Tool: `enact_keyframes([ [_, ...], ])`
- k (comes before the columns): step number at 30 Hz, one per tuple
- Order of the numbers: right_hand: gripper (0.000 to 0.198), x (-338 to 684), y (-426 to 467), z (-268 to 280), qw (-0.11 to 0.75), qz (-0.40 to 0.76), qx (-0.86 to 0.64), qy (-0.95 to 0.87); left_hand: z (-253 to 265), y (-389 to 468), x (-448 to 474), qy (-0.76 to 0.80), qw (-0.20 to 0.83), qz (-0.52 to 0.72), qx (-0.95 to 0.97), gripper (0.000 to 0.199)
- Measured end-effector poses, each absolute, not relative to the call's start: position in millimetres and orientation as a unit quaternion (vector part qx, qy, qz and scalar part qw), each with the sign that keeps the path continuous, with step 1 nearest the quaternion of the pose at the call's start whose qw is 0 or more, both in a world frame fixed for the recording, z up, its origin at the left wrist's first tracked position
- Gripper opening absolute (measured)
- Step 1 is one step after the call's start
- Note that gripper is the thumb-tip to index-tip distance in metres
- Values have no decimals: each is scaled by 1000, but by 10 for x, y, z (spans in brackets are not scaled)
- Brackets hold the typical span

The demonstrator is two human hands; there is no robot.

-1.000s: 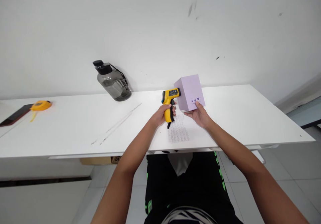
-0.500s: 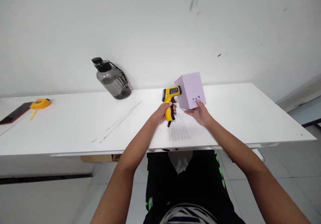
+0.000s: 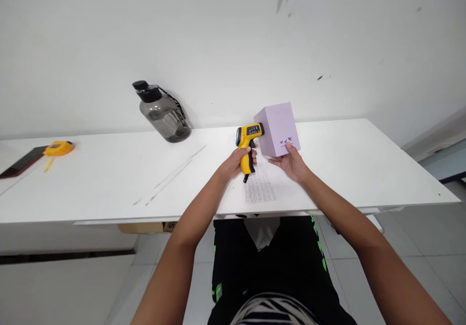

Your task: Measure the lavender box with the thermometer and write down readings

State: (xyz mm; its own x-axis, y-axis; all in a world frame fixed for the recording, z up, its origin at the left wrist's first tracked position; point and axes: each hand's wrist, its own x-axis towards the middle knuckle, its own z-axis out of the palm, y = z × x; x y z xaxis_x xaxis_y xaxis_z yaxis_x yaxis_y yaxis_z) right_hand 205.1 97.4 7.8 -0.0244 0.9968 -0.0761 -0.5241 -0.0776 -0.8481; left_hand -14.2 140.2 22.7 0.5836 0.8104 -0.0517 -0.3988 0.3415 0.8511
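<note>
My left hand [image 3: 236, 162] is closed round the handle of a yellow and black infrared thermometer [image 3: 246, 137]. The thermometer's front end touches or nearly touches the left side of a lilac box [image 3: 280, 126]; I cannot tell which. My right hand [image 3: 293, 164] grips the box at its lower front edge, thumb on the front face by small dark purple prints and fingers underneath. The box is slightly tilted. Below both hands, a patch of faint handwriting [image 3: 260, 189] shows on the white table [image 3: 345, 170].
A grey see-through water bottle [image 3: 167, 119] with a black lid stands by the wall on the left. At the far left lie a yellow tape measure [image 3: 59, 148] and a dark flat object [image 3: 24, 162] like a phone. The table's front edge runs close to my body.
The view has shifted very slightly. Both hands keep the same hold on the thermometer and the box, with no other clear movement.
</note>
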Motion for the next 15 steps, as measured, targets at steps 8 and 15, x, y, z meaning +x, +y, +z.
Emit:
enact_keyframes([
  [8, 65, 2056, 976, 82, 598, 633, -367, -327, 215, 1404, -141, 237, 785, 386, 423, 49],
  [15, 66, 2056, 961, 105, 594, 638, -364, -328, 236, 1402, -138, 241, 786, 383, 422, 48],
])
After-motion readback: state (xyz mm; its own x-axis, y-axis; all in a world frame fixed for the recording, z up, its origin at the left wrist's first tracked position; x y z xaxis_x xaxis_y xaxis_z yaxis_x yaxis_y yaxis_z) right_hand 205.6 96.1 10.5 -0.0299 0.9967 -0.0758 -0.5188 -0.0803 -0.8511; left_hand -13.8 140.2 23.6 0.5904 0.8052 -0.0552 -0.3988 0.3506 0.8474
